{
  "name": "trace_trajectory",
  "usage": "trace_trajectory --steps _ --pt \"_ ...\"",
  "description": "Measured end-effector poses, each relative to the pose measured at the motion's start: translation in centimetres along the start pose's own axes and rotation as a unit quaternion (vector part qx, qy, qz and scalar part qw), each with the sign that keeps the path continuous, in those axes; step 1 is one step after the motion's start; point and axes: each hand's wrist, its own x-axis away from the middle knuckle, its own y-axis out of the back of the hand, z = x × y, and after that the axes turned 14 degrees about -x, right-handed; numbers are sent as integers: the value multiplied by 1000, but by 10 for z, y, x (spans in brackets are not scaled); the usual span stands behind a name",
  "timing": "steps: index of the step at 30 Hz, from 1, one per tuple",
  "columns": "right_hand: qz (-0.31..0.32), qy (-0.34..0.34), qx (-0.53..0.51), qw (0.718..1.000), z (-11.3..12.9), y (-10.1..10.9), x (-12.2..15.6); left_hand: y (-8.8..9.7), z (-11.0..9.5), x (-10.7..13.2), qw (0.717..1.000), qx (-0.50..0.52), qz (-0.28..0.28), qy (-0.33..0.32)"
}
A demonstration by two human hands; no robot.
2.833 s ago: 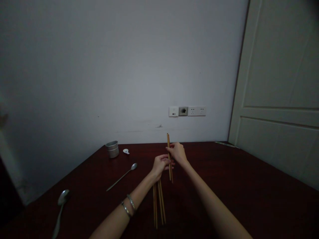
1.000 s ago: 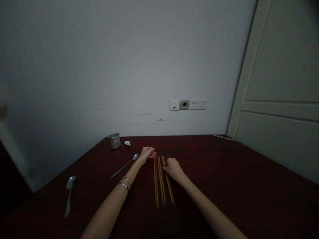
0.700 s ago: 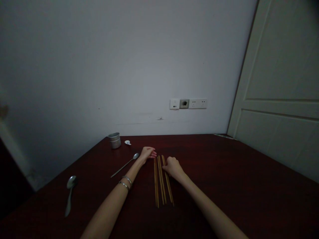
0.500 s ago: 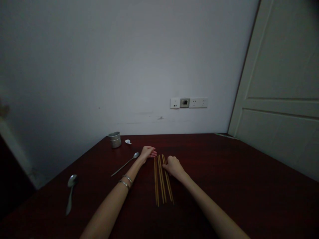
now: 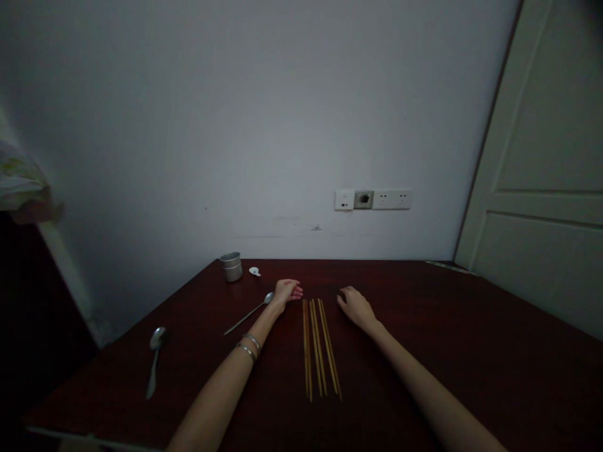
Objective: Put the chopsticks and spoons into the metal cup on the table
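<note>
Several wooden chopsticks [image 5: 319,348] lie side by side in neat pairs on the dark red table [image 5: 447,339], pointing away from me. My left hand [image 5: 287,290] rests flat on the table just left of their far ends, fingers stretched out and holding nothing. Two bracelets [image 5: 249,346] circle that wrist. My right hand [image 5: 355,306] lies palm down just right of the chopsticks' far ends, fingers loosely spread and empty. Neither hand touches the chopsticks.
A metal spoon [image 5: 249,310] lies left of my left hand, and another spoon [image 5: 155,358] lies near the table's left edge. A small metal cup [image 5: 231,267] and a small white piece [image 5: 255,271] stand by the wall. A door [image 5: 546,188] is on the right.
My right hand has let go of the rightmost chopsticks and moved off to their right, opening flat on the table. The left hand stayed put. The camera turned slightly left.
</note>
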Motion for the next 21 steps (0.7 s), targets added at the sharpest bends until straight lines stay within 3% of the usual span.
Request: trace_trajectory --steps 7,16,21 --pt "20 30 48 998 -36 -22 -9 0 -3 -1 1000 15 -14 -6" --pt "17 40 54 998 -45 -30 -11 0 -31 12 999 21 -24 -38" --pt "10 52 57 997 -49 -35 -11 15 -46 16 994 -68 -26 -82"
